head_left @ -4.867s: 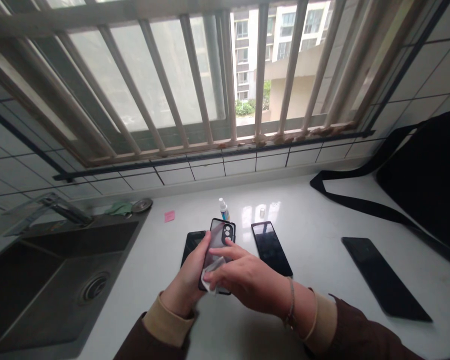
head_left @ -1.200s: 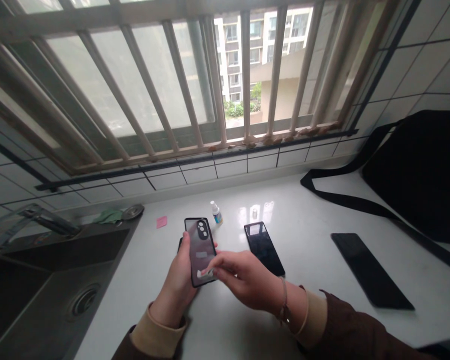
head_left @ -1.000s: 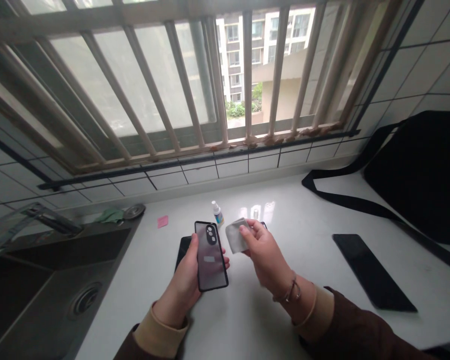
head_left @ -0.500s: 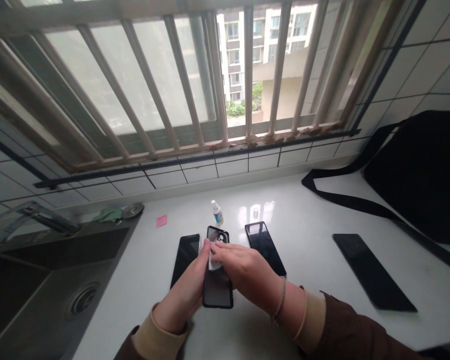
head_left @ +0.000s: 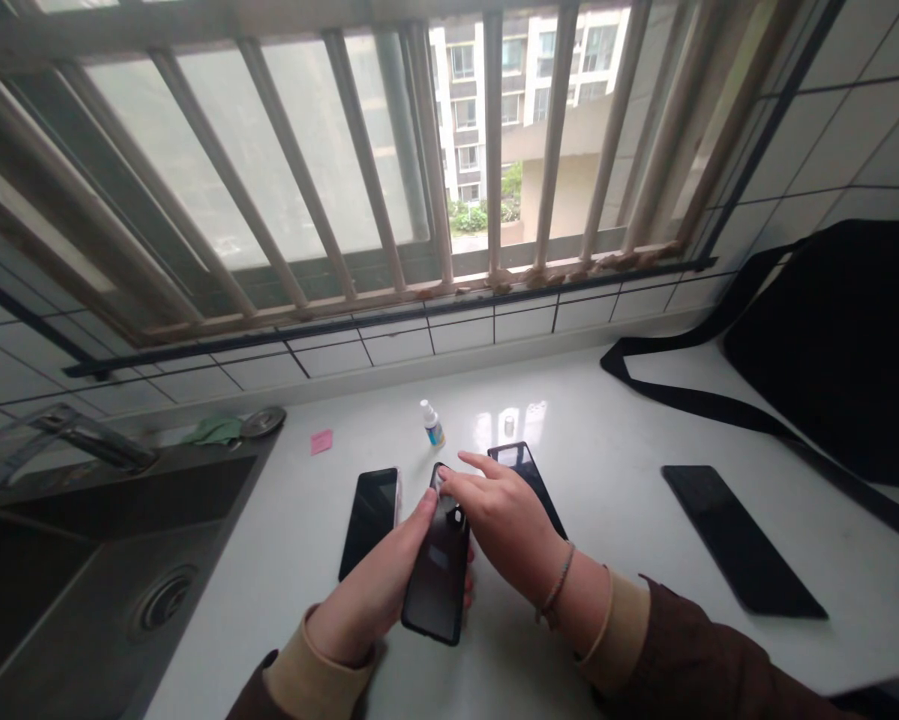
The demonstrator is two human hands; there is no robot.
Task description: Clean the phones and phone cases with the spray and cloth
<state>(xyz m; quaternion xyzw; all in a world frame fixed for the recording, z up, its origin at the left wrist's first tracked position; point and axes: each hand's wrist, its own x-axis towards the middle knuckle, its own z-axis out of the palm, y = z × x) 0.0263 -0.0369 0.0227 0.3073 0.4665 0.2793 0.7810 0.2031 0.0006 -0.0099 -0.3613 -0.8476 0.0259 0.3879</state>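
A dark, black-edged phone case (head_left: pixel 435 590) is tilted in my left hand (head_left: pixel 389 575), with the thumb on its left edge and fingertips showing past its right edge. My right hand (head_left: pixel 505 510) lies over the top end of the case, fingers pressing a small white wipe (head_left: pixel 441 480) there, largely covered by the fingers. A black phone (head_left: pixel 369 520) lies left of the case. Another dark phone (head_left: pixel 528 465) is partly hidden behind my right hand. Behind them stands a small spray bottle (head_left: pixel 432 425), uncapped-looking cap (head_left: pixel 509 426) to its right.
At the left is a sink (head_left: pixel 216 540) with a faucet (head_left: pixel 104 440). A pink paper (head_left: pixel 321 441) lies near it. On the right are a long black slab (head_left: pixel 741 540) and a black bag (head_left: pixel 831 350) with its strap. A barred window (head_left: pixel 359 170) is behind the counter.
The case has turned and tilted in my left hand and looks darker. My right hand has moved slightly up and right, its index finger now lifted outward, with the wipe closer to the case's top end.
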